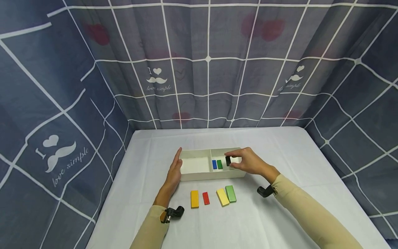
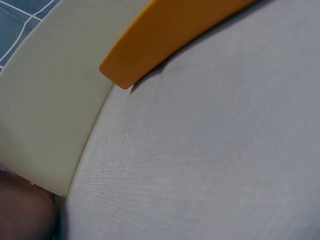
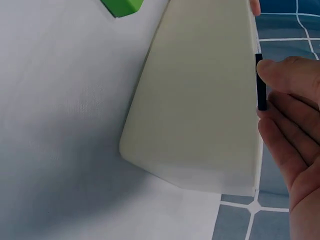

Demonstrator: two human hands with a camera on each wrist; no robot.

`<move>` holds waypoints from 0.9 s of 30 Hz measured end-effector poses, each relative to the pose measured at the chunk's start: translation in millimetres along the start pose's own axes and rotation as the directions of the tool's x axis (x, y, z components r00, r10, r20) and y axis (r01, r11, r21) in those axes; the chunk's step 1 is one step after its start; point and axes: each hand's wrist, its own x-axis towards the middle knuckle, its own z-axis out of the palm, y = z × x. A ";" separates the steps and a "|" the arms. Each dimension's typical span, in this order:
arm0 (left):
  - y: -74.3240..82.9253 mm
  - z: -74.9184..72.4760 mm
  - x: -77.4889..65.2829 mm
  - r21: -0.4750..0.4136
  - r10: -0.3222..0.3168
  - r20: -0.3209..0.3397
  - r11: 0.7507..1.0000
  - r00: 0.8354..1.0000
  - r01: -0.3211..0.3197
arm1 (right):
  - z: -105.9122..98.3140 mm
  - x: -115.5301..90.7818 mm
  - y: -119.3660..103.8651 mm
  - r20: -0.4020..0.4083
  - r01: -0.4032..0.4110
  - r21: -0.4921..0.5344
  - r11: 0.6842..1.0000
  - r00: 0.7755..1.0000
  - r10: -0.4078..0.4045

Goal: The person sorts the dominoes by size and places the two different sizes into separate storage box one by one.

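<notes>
A cream two-compartment box stands on the white table. My left hand, fingers straight, rests along the box's left end. Between thumb and fingers my right hand pinches a small black block over the right compartment. In the right wrist view the black block shows as a thin dark edge by the box rim. Inside the right compartment, a blue block and a dark green block stand side by side toward the divider. The left compartment holds no blocks.
In front of the box lie an orange-yellow block, a red block, a pale yellow block and a light green block, the last two close together. A grid-patterned curtain surrounds the table's back and sides.
</notes>
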 end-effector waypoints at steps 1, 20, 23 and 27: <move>-0.4 0.1 0.0 0.001 -0.001 0.000 1.000 1.000 0.001 | 0.8 0.9 1.2 0.007 -0.003 0.004 1.000 1.000 0.003; -0.5 0.7 -0.1 0.007 -0.005 -0.008 1.000 1.000 0.005 | 12.7 16.4 23.3 0.135 -0.011 -0.091 0.996 0.991 0.023; -0.8 0.6 -0.2 0.012 -0.006 -0.009 1.000 1.000 0.007 | 14.4 18.3 23.1 0.159 -0.021 -0.108 0.994 0.987 0.039; -1.0 0.6 -0.1 0.015 -0.005 -0.011 1.000 1.000 0.005 | 16.0 21.1 20.5 0.175 -0.025 -0.127 0.992 0.983 0.047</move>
